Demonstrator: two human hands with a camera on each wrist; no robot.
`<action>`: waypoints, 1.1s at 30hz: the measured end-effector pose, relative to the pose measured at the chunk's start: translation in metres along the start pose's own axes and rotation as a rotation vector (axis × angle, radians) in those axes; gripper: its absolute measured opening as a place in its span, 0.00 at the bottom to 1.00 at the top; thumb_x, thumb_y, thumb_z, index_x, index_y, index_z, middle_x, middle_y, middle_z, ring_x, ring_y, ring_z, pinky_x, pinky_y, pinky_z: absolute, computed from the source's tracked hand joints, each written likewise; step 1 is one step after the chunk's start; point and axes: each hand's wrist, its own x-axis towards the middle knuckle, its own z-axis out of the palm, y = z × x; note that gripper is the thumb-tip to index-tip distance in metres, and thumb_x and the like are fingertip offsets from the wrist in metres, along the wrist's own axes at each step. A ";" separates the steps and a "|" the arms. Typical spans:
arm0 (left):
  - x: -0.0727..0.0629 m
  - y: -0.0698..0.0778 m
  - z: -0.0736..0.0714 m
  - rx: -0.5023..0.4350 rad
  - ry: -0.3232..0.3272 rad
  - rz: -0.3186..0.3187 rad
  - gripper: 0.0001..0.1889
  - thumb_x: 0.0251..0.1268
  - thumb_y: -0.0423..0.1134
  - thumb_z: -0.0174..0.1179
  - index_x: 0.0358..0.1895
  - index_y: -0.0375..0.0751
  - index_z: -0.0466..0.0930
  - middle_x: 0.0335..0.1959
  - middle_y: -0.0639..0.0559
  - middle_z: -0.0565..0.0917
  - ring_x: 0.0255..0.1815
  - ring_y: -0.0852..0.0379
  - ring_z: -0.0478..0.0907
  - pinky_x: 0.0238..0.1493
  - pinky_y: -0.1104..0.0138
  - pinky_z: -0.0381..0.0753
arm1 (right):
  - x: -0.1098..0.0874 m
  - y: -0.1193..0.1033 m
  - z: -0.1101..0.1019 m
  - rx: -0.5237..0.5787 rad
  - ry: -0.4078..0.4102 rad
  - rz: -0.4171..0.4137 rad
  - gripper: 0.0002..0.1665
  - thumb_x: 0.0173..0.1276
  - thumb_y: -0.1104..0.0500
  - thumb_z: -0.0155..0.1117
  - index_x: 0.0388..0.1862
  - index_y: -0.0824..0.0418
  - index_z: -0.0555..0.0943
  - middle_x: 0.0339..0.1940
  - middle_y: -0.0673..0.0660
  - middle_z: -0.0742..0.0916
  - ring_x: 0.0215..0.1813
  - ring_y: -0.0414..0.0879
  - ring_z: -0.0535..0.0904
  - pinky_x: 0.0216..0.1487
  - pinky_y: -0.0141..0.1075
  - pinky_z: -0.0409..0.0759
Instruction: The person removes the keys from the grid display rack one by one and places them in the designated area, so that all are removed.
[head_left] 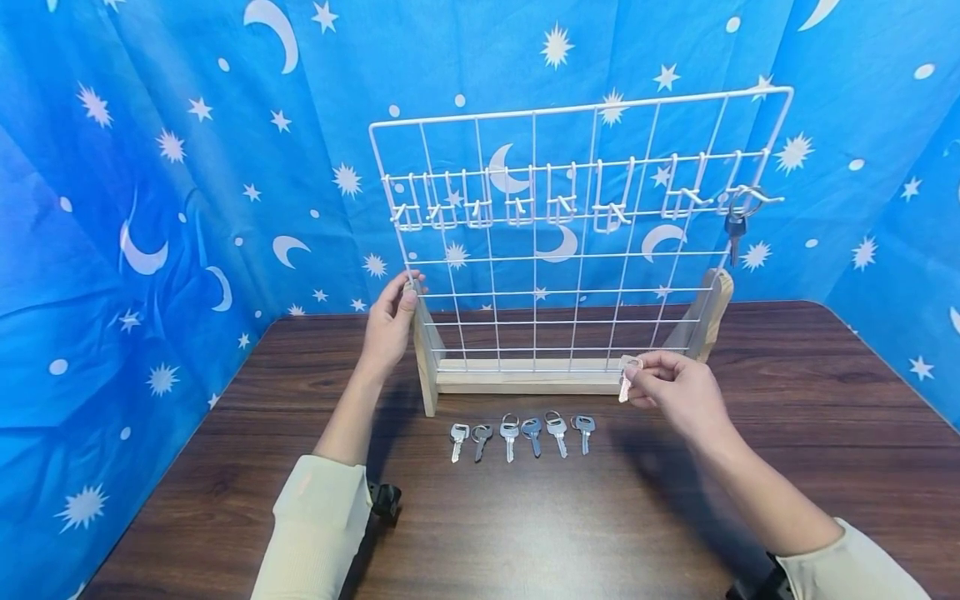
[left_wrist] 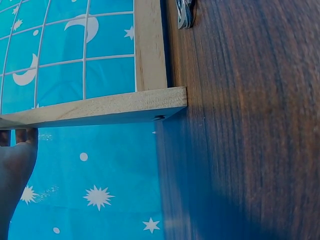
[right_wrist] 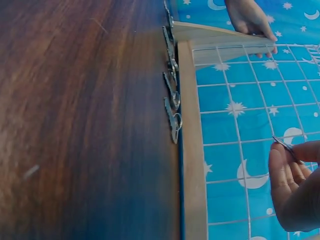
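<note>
A white wire grid rack point(head_left: 534, 292) stands upright in a wooden stand point(head_left: 525, 383). At the stand's left side piece point(head_left: 426, 358), my left hand point(head_left: 390, 321) grips the upper end, thumb in front; the right wrist view shows this hand point(right_wrist: 250, 20) too. My right hand point(head_left: 682, 392) pinches a silver key point(head_left: 625, 383) between thumb and fingers, just before the grid's lower right. In the right wrist view that key point(right_wrist: 284, 144) appears edge-on. Another key point(head_left: 736, 229) hangs by its ring from the rightmost hook point(head_left: 757, 196).
Several keys with rings point(head_left: 532, 433) lie in a row on the dark wood table point(head_left: 510, 533) before the stand. More white hooks point(head_left: 517, 204) hang along the grid's upper part. Behind stands a blue cloth point(head_left: 225, 167) with moons and stars.
</note>
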 end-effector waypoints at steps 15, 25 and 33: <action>0.001 -0.002 0.000 -0.013 0.010 0.015 0.19 0.73 0.31 0.41 0.62 0.25 0.63 0.59 0.32 0.69 0.60 0.41 0.68 0.62 0.60 0.66 | 0.004 0.022 0.003 0.060 -0.291 0.223 0.10 0.65 0.67 0.53 0.38 0.77 0.73 0.24 0.54 0.82 0.26 0.41 0.80 0.33 0.36 0.83; 0.001 -0.002 0.000 -0.016 0.008 0.004 0.19 0.73 0.32 0.41 0.62 0.25 0.62 0.60 0.32 0.69 0.60 0.42 0.67 0.62 0.61 0.66 | 0.006 0.037 0.007 -0.016 -0.445 0.286 0.09 0.61 0.71 0.52 0.37 0.78 0.73 0.22 0.54 0.81 0.26 0.43 0.79 0.29 0.35 0.82; 0.001 -0.001 0.000 -0.023 0.011 -0.004 0.19 0.73 0.32 0.41 0.63 0.26 0.63 0.60 0.33 0.69 0.60 0.43 0.68 0.62 0.62 0.66 | 0.007 0.045 0.010 -0.091 -0.441 0.299 0.07 0.59 0.71 0.52 0.34 0.75 0.74 0.21 0.55 0.81 0.26 0.44 0.80 0.28 0.37 0.82</action>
